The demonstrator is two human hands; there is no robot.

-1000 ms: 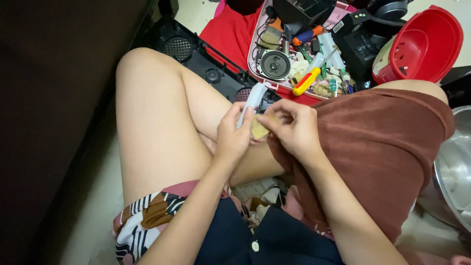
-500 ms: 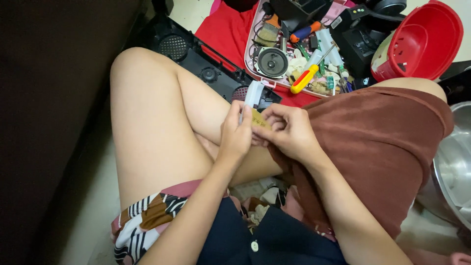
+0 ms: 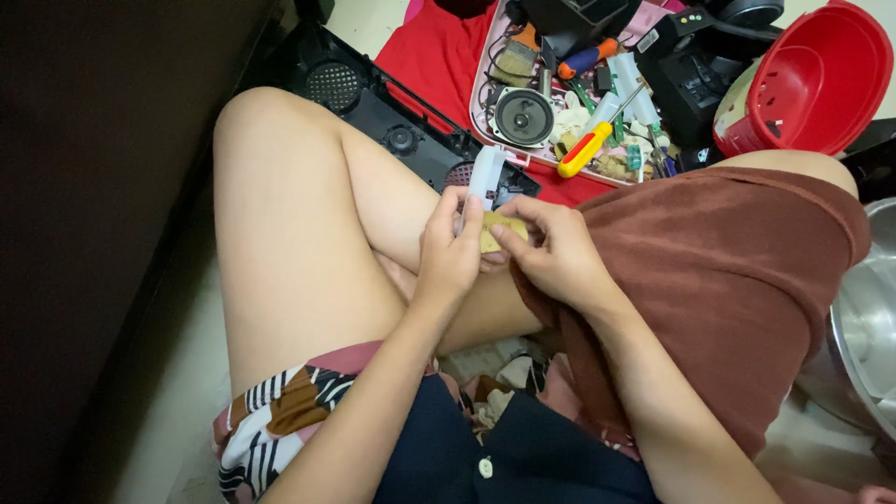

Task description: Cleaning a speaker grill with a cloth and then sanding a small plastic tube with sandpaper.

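I sit on the floor with my legs folded. My left hand [image 3: 450, 250] grips a small white plastic casing [image 3: 484, 175] that stands upright above my fingers. My right hand [image 3: 556, 250] pinches a small tan circuit board [image 3: 497, 231] against the base of that casing. Both hands meet over my left thigh, fingers closed around the parts. The lower end of the casing is hidden by my fingers.
A pink tray [image 3: 478, 96] on a red cloth holds a round speaker [image 3: 524, 116], a yellow-handled screwdriver [image 3: 584, 149] and several small parts. A red plastic bowl-like housing [image 3: 814, 82] lies at top right, a black perforated panel [image 3: 373, 103] beside my knee, a metal pot [image 3: 863, 327] at right.
The view has shifted slightly. My hands stay together on the casing and board; the white casing has tilted a little more upright.
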